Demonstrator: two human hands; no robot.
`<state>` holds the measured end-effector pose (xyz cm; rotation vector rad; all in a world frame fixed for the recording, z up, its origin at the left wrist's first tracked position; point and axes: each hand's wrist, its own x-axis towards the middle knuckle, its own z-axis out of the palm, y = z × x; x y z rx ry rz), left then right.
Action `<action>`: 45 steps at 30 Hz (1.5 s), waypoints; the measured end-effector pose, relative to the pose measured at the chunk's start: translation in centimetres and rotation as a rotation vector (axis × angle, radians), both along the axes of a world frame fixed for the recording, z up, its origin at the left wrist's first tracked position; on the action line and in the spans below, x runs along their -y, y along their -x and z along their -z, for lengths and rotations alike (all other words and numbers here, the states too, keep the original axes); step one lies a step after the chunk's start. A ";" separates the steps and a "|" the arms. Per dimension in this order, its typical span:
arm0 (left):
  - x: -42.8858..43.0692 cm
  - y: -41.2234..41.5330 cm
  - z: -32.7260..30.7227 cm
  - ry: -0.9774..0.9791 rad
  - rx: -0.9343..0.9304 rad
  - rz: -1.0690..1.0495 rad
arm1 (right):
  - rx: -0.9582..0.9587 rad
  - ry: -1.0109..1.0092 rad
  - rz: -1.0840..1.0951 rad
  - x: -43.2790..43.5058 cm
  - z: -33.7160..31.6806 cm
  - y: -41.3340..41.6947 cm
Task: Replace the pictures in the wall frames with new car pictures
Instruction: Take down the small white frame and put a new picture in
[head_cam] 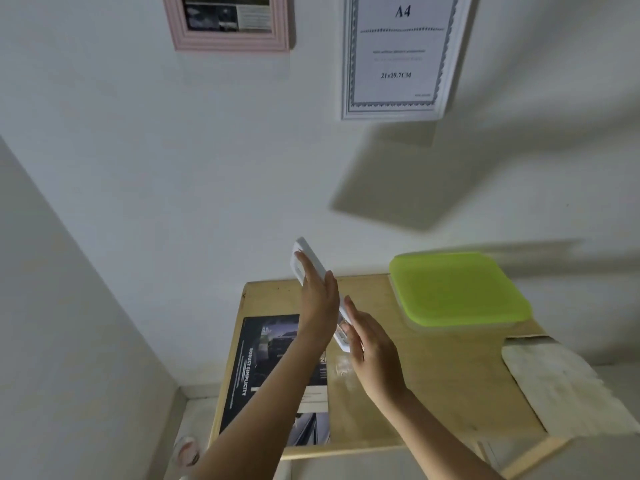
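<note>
Head view: wooden table [450,382] against white wall [173,174]; straight-fingered left hand [317,301] and right hand [372,353] sandwich a white frame [302,250].

Home corner: framed pictures [228,22], wooden table [450,375]

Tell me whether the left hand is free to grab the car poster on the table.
Probably not yet: the left hand presses flat on the white frame, sandwiching it with the right hand. The car poster lies uncovered just below, so setting the frame down would free the way.
</note>
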<state>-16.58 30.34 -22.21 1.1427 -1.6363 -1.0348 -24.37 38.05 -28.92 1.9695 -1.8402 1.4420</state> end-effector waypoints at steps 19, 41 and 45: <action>2.8 -5.1 9.4 -0.327 -0.357 -0.201 | 0.555 -0.346 0.108 0.7 5.3 6.4; -2.1 3.9 21.6 -0.481 0.208 0.013 | 0.623 -0.729 0.340 -5.8 13.1 13.5; -2.6 4.2 20.7 -0.460 0.237 -0.016 | 0.507 -0.731 0.317 -6.0 13.4 13.2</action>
